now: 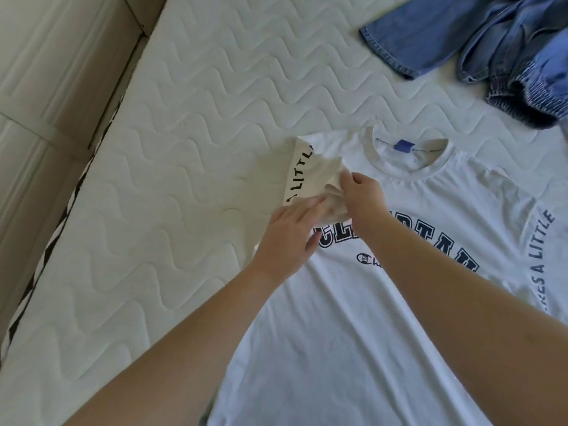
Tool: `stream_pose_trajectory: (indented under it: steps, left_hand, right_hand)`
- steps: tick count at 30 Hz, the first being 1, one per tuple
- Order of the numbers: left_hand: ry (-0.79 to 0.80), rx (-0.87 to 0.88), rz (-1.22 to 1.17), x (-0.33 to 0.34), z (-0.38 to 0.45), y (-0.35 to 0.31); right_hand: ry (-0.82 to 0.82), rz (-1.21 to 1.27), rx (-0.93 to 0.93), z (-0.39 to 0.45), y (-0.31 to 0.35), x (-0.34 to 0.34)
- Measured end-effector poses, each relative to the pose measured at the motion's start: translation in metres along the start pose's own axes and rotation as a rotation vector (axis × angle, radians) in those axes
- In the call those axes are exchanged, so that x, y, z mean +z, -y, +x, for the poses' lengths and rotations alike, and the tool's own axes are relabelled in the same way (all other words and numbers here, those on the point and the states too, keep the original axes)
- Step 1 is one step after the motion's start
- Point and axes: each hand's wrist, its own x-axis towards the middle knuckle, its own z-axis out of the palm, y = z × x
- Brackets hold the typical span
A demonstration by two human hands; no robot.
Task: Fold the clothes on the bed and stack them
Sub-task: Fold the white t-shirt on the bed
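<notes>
**Both hands on the shirt's left sleeve**

Your two forearms reach in from the near edge, crossing over the lower body of the white T-shirt (353, 348), which lies face up on the quilted mattress (184, 149) with its collar pointing to the far side. Your left hand (289, 238) rests on the shirt's left edge with its fingers stretched out nearly straight, pressing down on the folded-in sleeve (310, 176). Your right hand (362, 198) sits just beside it, touching it, with thumb and fingers curled to pinch a bunched bit of the same sleeve fabric. That sleeve is turned in over the chest, so its dark lettering runs along the fold at the left edge. On the right side, the other sleeve (534, 241) lies spread flat with matching lettering down its length. Large dark block letters cross the chest, partly hidden by your right arm. A blue tag (403, 146) shows inside the collar.

Far right, well apart from the shirt, blue denim clothing (491, 41) lies crumpled in a heap on the mattress. Along the left runs a beige padded bed frame (46, 87).
</notes>
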Motion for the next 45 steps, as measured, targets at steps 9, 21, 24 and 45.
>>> stream_pose_trajectory:
  steps: [9,21,24,45]
  left_hand:
    - [0.326,-0.534,0.176,0.027,-0.068,0.005]
    - [0.289,-0.627,0.260,0.028,-0.094,-0.014]
    - [0.288,-0.533,0.336,0.033,-0.092,-0.024]
    - [0.415,-0.268,0.646,0.063,-0.118,-0.071]
  right_hand:
    - [0.058,0.145,0.333,0.023,-0.073,-0.064]
    - [-0.138,-0.103,0.097,0.012,-0.092,-0.044]
    - [-0.201,-0.059,0.043,0.022,-0.089,-0.072]
    - [-0.141,-0.191,-0.022,0.041,-0.121,-0.129]
